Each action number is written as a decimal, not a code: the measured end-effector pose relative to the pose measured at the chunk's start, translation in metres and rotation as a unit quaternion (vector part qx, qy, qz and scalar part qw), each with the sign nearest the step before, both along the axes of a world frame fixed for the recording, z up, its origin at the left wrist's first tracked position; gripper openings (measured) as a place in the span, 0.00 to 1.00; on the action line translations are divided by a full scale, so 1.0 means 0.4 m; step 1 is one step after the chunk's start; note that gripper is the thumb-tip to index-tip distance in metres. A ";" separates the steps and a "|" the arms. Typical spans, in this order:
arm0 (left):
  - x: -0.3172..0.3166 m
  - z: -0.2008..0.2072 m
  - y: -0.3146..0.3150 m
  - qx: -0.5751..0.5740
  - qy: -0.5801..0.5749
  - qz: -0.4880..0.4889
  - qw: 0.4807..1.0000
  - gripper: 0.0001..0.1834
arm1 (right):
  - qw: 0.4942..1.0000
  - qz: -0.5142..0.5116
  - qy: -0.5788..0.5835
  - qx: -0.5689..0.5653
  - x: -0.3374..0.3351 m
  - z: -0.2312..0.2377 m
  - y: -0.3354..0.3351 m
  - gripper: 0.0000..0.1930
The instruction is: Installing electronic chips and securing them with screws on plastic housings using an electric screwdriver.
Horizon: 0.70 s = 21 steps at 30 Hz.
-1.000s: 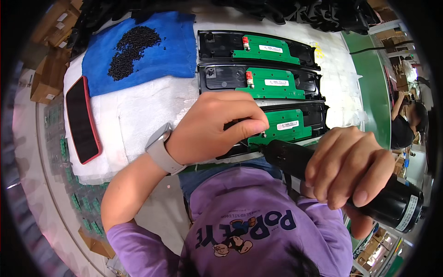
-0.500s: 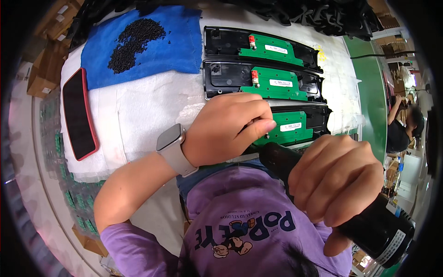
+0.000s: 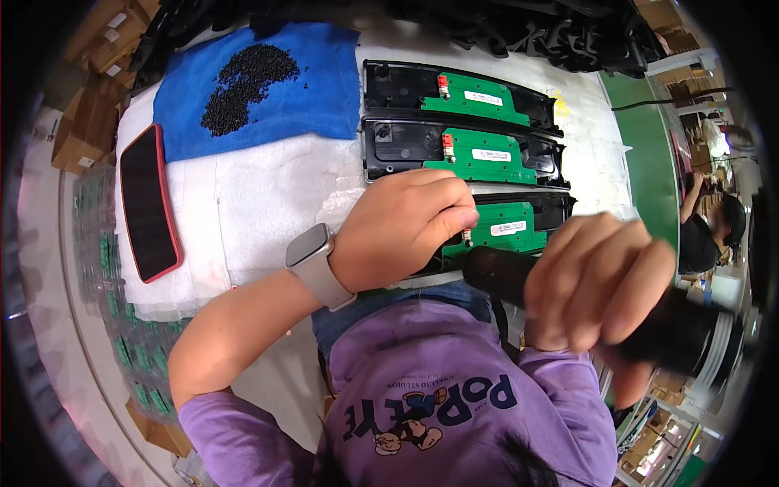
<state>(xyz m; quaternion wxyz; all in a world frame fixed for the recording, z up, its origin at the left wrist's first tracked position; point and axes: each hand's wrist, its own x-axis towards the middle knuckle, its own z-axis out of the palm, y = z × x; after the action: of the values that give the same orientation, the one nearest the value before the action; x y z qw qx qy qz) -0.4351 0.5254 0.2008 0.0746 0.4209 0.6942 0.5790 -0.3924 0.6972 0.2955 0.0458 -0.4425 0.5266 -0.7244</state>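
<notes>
My right hand [image 3: 596, 280] is wrapped around a black power screwdriver [image 3: 497, 274], whose narrow end points left toward the nearest black plastic panel. My left hand [image 3: 402, 227], with a watch [image 3: 310, 245] on its wrist, lies over the left part of that panel, fingers curled and thumb pressed to the index finger. What they pinch, if anything, is hidden. A green circuit board [image 3: 526, 221] with a white label sits in the nearest panel [image 3: 556, 209]. Beyond it lie a middle panel [image 3: 406, 150] and a far panel [image 3: 396, 85], each holding a similar board with a red connector.
On a blue cloth [image 3: 174, 122] at the far left lies a pile of small black screws [image 3: 243, 85]. A phone [image 3: 150, 207] in a red case rests nearer. Black parts [image 3: 535, 28] crowd the back edge. Another person [image 3: 714, 231] works at the right.
The screwdriver's rear end has swung up and right with my right hand, which is blurred now. My left hand stays over the nearest panel. The whole view has shifted slightly.
</notes>
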 end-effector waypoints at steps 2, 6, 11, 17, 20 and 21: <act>0.000 0.009 -0.004 0.001 -0.012 -0.006 1.000 0.03 | 0.992 -0.078 0.027 -0.098 0.003 -0.023 0.019 0.19; -0.003 0.029 -0.018 0.007 -0.086 -0.006 0.996 0.04 | 0.959 -0.175 0.011 -0.224 0.017 -0.019 0.066 0.17; -0.010 0.023 -0.015 0.016 -0.102 -0.005 0.995 0.05 | 0.950 -0.172 -0.021 -0.261 0.018 -0.031 0.080 0.18; -0.009 0.010 -0.007 0.025 -0.074 0.026 0.997 0.06 | 0.953 -0.154 -0.023 -0.261 0.016 -0.039 0.092 0.19; -0.009 0.011 -0.009 0.017 -0.094 0.026 0.995 0.06 | 0.955 -0.149 -0.023 -0.257 0.017 -0.043 0.090 0.20; -0.008 0.012 -0.009 0.017 -0.093 0.025 0.995 0.06 | 0.955 -0.147 -0.023 -0.255 0.018 -0.044 0.091 0.20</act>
<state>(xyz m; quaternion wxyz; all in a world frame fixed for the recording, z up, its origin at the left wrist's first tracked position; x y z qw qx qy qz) -0.4383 0.5220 0.2055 0.1175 0.3488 0.6846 0.6291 -0.3853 0.7334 0.2780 -0.1634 -0.3405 0.3821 -0.8435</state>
